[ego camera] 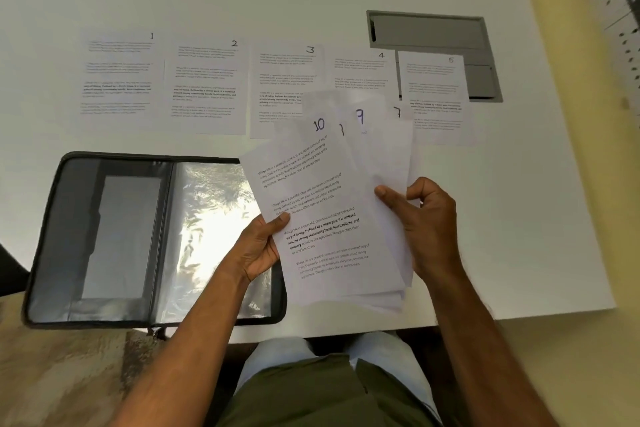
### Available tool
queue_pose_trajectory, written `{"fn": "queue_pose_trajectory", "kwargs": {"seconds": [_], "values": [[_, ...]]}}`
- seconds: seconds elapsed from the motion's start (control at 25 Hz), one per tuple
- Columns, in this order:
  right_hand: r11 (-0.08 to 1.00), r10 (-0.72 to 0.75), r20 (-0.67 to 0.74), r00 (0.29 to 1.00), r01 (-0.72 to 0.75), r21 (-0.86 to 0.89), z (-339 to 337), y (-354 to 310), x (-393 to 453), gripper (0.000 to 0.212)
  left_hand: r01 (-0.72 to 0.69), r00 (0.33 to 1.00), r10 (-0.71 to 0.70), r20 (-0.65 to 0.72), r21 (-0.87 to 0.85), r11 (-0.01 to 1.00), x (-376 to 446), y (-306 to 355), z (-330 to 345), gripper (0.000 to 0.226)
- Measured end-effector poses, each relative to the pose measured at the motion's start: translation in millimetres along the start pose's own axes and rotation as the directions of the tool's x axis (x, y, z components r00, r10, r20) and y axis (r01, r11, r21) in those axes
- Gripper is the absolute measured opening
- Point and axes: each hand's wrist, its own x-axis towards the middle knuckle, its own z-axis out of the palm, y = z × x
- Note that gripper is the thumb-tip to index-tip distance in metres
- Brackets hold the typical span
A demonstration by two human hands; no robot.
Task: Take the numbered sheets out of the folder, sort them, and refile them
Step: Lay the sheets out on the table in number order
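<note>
Both hands grasp a fanned stack of sheets (332, 218) at frame centre: the left hand (259, 246) pinches its left edge, the right hand (426, 218) its right edge. Sheet 10 (311, 191) lies on top. Sheets 1 (117, 73) to 5 (433, 94) lie in a row across the upper table (502, 201). The open folder (138, 239) lies lower left.

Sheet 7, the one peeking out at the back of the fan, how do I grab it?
Pinch sheet 7 by its top right corner, coming from the right. Only that corner sticks out past the other fanned sheets; the rest is covered, and the right hand and left hand already hold the lower edges.
</note>
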Motion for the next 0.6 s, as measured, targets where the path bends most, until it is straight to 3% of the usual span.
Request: {"fn": "queue_pose_trajectory", "kwargs": {"seconds": [0.2, 0.4, 0.6], "values": [[0.999, -0.010, 0.023, 1.000, 0.010, 0.036, -2.1, -8.2, 5.4, 0.048, 0.009, 1.000, -0.009, 0.003, 0.000, 1.000, 7.4, -3.7, 5.9, 0.042], [0.995, -0.075, 0.032, 0.997, 0.072, 0.065, -12.8, -15.7, 18.6, 0.022, 0.012, 1.000, -0.012, 0.013, -0.005, 1.000, 19.6, -7.4, 17.3, 0.047], [0.993, -0.110, 0.059, 0.992, 0.108, 0.038, -35.7, -11.2, 46.1, 0.015, 0.030, 0.999, -0.031, 0.027, 0.031, 0.999, 39.4, -13.4, 47.6, 0.055]]}}
